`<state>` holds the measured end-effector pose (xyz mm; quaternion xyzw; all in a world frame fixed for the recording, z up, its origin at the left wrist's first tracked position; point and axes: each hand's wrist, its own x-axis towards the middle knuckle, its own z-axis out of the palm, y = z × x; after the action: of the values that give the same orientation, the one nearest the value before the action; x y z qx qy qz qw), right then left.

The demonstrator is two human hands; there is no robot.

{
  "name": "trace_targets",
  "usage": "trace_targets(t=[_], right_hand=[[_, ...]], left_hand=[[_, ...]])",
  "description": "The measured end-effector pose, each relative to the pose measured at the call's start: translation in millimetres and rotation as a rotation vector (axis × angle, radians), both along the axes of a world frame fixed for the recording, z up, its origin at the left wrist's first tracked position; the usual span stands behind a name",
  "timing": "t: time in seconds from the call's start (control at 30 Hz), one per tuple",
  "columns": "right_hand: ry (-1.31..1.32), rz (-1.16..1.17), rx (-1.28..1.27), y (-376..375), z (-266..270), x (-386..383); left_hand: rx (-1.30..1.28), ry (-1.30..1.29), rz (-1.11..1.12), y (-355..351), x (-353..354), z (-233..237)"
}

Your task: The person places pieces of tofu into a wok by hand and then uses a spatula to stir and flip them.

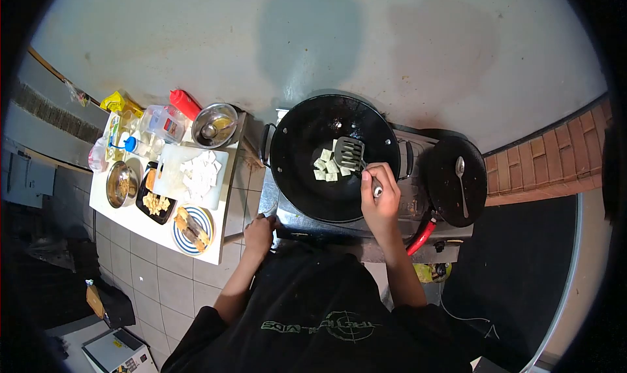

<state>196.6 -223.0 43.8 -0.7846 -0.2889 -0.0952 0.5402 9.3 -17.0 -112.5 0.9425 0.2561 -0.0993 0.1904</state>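
Grey wall [405, 66] stands behind the big black wok [294, 177]. White cubes [331, 176] sit in the middle of the wok. The right hand [382, 200] holds the turner [351, 152] over them. The left hand [259, 234] is by the stove [270, 202], near and left of the wok; I can't tell if it grips. Best to slide low and gently, so nothing breaks.

White table [149, 229], left: steel bowl [204, 116] placed far right, red bottle [185, 104] beside it. Board [168, 170] laid toward right edge. Second bowl [122, 184] set left; black tray [148, 210] between. Striped plate [207, 221] placed near. Stove [410, 206], right: wok [300, 138] supported left, pan [444, 177] right.
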Motion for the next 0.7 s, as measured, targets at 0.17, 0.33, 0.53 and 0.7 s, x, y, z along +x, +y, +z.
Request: trace_targets(t=[0.17,0.33,0.53,0.7], right_hand=[[-0.090,-0.002,-0.010,0,-1,4],[-0.077,-0.034,-0.041,-5,12,9],[0.059,-0.059,-0.129,-21,35,33],[0.007,-0.075,-0.335,-17,65,48]], left_hand=[[-0.009,0.011,0.003,0,0,1],[-0.040,-0.027,-0.008,3,-2,-6],[-0.028,-0.005,-0.055,5,-1,-3],[-0.098,-0.034,-0.058,9,0,-3]])
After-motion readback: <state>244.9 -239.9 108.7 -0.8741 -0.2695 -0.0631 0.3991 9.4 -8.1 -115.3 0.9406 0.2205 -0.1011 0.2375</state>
